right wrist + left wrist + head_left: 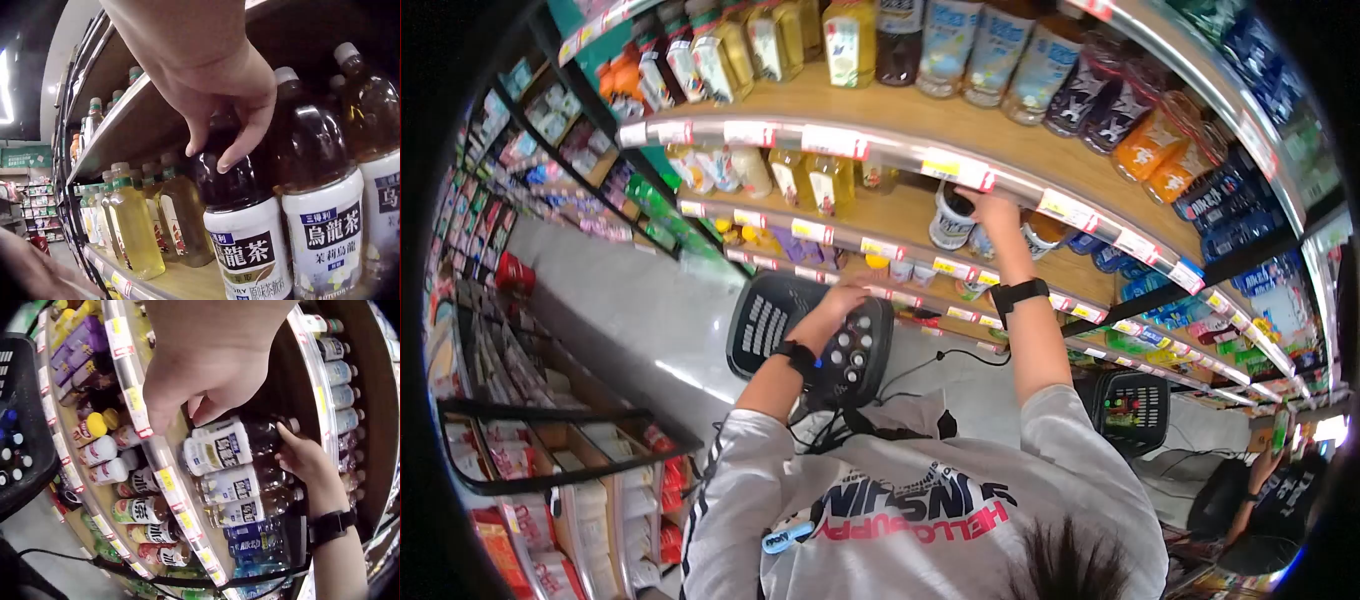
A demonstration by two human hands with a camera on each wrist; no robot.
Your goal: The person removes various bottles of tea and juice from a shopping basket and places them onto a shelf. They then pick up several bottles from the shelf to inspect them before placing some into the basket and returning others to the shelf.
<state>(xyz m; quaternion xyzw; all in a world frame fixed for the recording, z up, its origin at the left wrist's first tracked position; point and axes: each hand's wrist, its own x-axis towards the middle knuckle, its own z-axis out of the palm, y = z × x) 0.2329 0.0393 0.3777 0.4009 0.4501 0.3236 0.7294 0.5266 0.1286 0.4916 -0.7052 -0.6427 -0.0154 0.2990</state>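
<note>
Right wrist — right hand [215,94] grips tea bottle [250,250] | left hand [840,298] relaxed beside basket [760,325]

A supermarket aisle: the wooden shelf [900,210] carries rows of bottled drinks [850,40], price tags [833,141] line its front edge, a black shopping basket [765,320] sits below it, and probably snack racks [550,130] stand beyond it.

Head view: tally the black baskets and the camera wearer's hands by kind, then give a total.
Black baskets: 2, the near basket by the left hand and the far basket off to the right.
Hands: 2, the left hand, and the right hand with its grip on a dark tea bottle on the shelf.
Total: 4
</note>
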